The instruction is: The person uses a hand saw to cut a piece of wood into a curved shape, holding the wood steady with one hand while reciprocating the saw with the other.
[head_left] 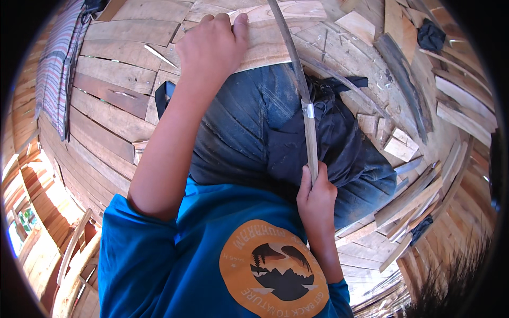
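Observation:
My left hand [212, 45] is closed over a pale wooden board [265, 49], fingers curled at its far side and thumb pointing away from me. The board lies across in front of my legs. In my right hand [318, 196] is the long wooden handle [311, 140] of a machete-like knife. A shiny metal ring joins that handle to a long, narrow, dark blade [295, 58]. Slightly curved, the blade extends away from me and crosses over the board, to the right of my left hand. Its tip runs out of the top of the picture. Whether the blade touches the wood I cannot tell.
Wood offcuts [401, 144] and chips lie to my right, beside a dark rough slab [405, 85] and stacked planks [411, 204]. A black bundle [431, 36] sits at far right. Striped cloth [58, 63] hangs at the left. Dark cloth [339, 127] covers part of my lap.

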A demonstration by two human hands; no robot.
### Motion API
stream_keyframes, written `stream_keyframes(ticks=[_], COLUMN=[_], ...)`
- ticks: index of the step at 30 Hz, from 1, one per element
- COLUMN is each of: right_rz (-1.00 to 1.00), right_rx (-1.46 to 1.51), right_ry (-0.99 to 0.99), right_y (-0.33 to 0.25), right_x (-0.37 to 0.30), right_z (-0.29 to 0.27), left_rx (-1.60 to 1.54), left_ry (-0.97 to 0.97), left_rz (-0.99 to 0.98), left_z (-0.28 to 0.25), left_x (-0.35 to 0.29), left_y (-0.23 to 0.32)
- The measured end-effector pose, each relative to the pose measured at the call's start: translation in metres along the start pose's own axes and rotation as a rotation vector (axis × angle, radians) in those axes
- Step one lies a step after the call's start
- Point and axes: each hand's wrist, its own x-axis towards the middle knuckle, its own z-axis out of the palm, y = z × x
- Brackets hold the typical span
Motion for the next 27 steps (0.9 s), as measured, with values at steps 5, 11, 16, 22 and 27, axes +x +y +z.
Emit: stream_keyframes(ticks=[5,11,16,22,27], right_rz=[-0.042,-0.008,-0.038,0.015,0.096], right_rx=[0.001,-0.025,0.045,0.238,0.198], right_ry=[0.007,-0.002,-0.012,0.107,0.014], right_y=[-0.016,-0.009,-0.020,-0.015,0.003], right_x=[0.026,0.007,0.027,0.040,0.043], right_z=[0.003,-0.008,-0.004,-0.024,-0.030], left_rx=[-0.021,-0.010,-0.029,-0.043,-0.052], left_ry=[0.033,-0.067,-0.029,-0.033,-0.012], left_rz=[0.038,0.014,-0.038,-0.048,-0.038], left_z=[0.000,-0.010,-0.007,-0.011,-0.010], left_x=[-0.001,-0.003,-0.002,-0.004,-0.004], left_y=[-0.005,0.006,0.003,0.006,0.005])
